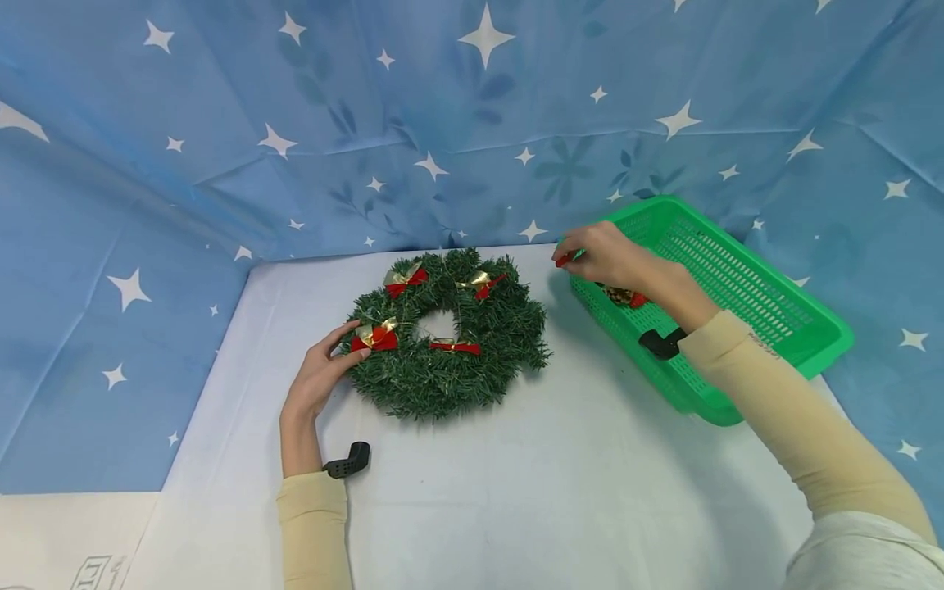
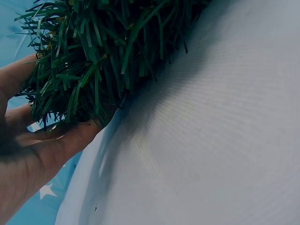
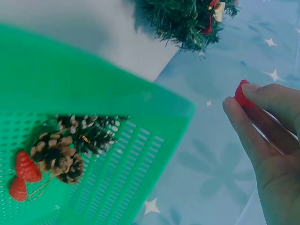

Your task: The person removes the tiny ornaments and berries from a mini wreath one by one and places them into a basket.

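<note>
A green wreath of artificial pine lies on the white tabletop, with several red-and-gold bows, one of them a red bow at its left side. My left hand grips the wreath's left edge, thumb and fingers on either side, close to that bow. In the left wrist view, the green needles partly cover the left hand's fingertips. Beyond the wreath's right side, my right hand is raised by the basket corner. Between thumb and fingers it pinches a small red ornament, mostly covered by the fingertips.
A green plastic basket stands on the right. Inside it are pine cones, red strawberry-like ornaments and a dark frosted sprig. Blue star-patterned cloth hangs behind the white table.
</note>
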{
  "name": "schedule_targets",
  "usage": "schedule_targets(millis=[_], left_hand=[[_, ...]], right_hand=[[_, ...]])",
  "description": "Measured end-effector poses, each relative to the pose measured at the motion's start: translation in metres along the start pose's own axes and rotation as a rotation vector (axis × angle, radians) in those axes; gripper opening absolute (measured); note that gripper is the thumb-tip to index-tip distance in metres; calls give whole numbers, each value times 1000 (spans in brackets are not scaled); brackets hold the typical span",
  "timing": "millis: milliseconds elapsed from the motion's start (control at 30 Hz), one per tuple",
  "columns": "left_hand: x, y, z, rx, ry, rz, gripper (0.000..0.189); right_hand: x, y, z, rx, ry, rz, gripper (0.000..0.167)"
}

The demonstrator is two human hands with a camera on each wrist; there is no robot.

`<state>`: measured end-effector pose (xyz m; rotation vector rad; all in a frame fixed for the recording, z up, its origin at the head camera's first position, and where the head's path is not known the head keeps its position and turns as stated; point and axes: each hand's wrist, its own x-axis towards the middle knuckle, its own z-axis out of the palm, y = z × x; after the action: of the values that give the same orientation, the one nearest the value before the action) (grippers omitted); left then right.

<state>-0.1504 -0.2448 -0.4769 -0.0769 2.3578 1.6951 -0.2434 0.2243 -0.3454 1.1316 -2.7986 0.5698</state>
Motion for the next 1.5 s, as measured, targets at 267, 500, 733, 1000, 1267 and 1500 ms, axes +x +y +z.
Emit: schedule_targets(millis=[267,500,733,1000,1267,1500], left_hand=[[0,1,0,-1,-11,5,67],[0,-1,-1,-10,-17,-1,68],[-1,-1,0,-50,-23,-4,69],[-2,-1,-1,-40,-17,-6,70],[-2,0,-1,-34,-13,-1,70],[-1,0,0,-39,-15,3,70]], right_hand=[[-16,17,-4,1,-8,88,14],[-29,30,-5,-26,-22,166,17],[-40,43,-5,-13,-45,223,18],[-53,60,-1,-7,-77,283,17],[-65,76,1,-5,-103,327,18],[-73,89,2,-18,-111,367,15]])
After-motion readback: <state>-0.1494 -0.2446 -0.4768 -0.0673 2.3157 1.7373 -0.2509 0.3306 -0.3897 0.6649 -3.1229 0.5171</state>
